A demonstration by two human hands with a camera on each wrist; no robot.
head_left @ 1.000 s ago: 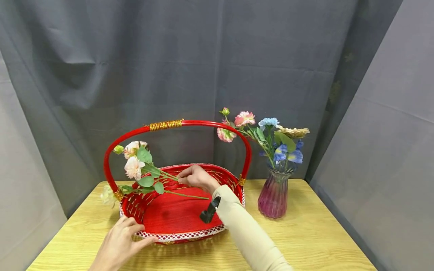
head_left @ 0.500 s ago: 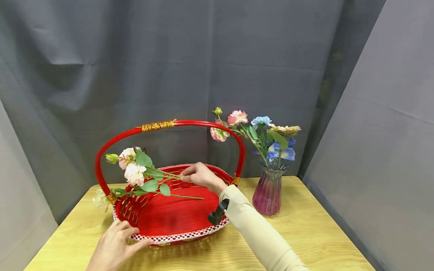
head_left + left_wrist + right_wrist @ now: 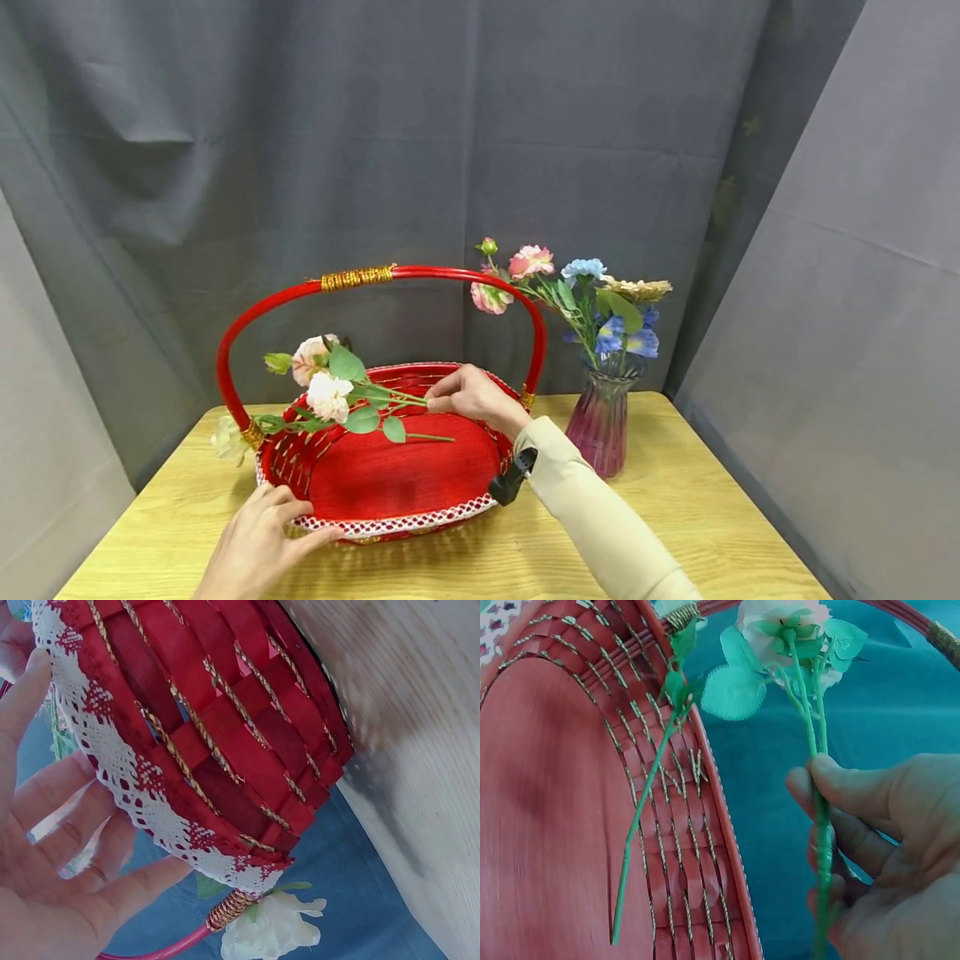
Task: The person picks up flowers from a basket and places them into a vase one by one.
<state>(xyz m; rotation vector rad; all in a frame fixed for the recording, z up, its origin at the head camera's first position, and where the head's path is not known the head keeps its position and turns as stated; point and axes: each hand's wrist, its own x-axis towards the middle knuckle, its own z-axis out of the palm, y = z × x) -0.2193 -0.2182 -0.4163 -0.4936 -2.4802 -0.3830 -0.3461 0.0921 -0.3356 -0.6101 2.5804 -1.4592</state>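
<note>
My right hand (image 3: 476, 398) pinches the green stem of an artificial flower spray (image 3: 330, 394) with pale pink blooms and a bud. The spray is tilted over the red woven basket (image 3: 405, 479), blooms to the left. In the right wrist view, thumb and fingers close round that stem (image 3: 812, 735). My left hand (image 3: 255, 533) grips the basket's white lace rim (image 3: 112, 765) at the front left, fingers over the rim and thumb outside. A white flower (image 3: 274, 930) lies across the basket's left side, its bloom outside and its stem (image 3: 641, 802) inside.
A clear-to-purple ribbed glass vase (image 3: 600, 421) stands right of the basket, holding pink, blue and beige flowers. The basket's tall red handle (image 3: 277, 297) arches over it. Grey curtains (image 3: 375, 125) hang behind the wooden table (image 3: 675, 500).
My right hand has moved to the right and slightly down, bringing the pale pink spray with it. The left hand stays on the basket rim. The camera view has shifted slightly.
</note>
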